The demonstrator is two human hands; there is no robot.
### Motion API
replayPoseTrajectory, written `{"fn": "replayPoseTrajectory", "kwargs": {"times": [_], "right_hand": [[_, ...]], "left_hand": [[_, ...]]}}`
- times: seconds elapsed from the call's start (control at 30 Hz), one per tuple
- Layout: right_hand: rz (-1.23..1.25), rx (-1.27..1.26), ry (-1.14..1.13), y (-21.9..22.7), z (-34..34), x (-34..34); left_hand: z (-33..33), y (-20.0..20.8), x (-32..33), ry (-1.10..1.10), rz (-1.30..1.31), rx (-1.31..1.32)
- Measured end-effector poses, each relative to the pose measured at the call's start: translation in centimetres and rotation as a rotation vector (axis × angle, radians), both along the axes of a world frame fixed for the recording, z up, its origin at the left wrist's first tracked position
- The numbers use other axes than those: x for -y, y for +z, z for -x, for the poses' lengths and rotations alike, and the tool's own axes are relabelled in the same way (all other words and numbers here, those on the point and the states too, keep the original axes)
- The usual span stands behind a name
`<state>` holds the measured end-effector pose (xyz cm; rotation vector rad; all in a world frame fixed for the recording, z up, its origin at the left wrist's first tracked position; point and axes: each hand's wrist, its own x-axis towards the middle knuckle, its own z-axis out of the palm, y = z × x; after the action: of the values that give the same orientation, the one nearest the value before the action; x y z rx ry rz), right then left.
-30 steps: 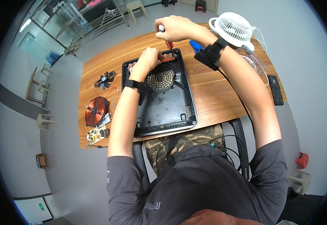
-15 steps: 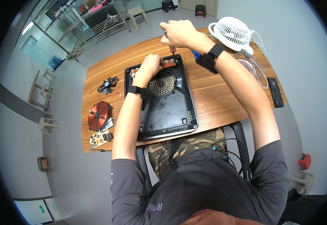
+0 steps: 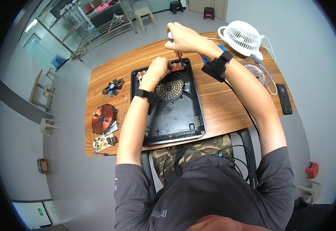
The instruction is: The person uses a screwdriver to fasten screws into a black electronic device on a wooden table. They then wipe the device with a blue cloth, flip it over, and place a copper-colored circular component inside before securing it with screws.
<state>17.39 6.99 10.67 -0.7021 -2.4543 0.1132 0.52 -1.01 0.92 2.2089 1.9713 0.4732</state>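
A black appliance casing (image 3: pixel 171 115) with a round grille (image 3: pixel 170 87) lies open-side up before me. Along its far end runs a narrow orange-brown circuit board (image 3: pixel 178 67). My left hand (image 3: pixel 158 69) is closed over the middle of that board, its fingertips partly hidden. Above the board's right end, my right hand (image 3: pixel 184 38) grips a screwdriver (image 3: pixel 178 54) by its handle. The tool stands nearly upright, its shaft reaching down to the casing's far right corner. Whether its tip sits in a screw is too small to tell.
On the table's left lie a black fan (image 3: pixel 113 87), a round copper coil (image 3: pixel 104 118), a populated circuit board (image 3: pixel 104 142) and small loose parts. A white basket-like appliance (image 3: pixel 242 37), a clear plastic bag (image 3: pixel 257 71) and a black tray (image 3: pixel 284 99) lie right. Something blue is beyond my right wrist.
The casing and table appear slightly lower and further right in view. My right hand has shifted a little, and the white end of the screwdriver handle shows more clearly. Both hands keep their places.
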Motion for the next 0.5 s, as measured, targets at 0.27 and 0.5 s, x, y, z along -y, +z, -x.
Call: {"fn": "replayPoseTrajectory", "kwargs": {"times": [0.27,0.5], "right_hand": [[-0.058,0.205,-0.172,2.3,-0.9,1.4],[-0.015,0.143,-0.197,1.6,-1.2,0.6]], "left_hand": [[0.1,-0.3,-0.3,0.006,0.007,-0.029],[0.0,-0.1,-0.4,-0.006,0.015,-0.029]]}}
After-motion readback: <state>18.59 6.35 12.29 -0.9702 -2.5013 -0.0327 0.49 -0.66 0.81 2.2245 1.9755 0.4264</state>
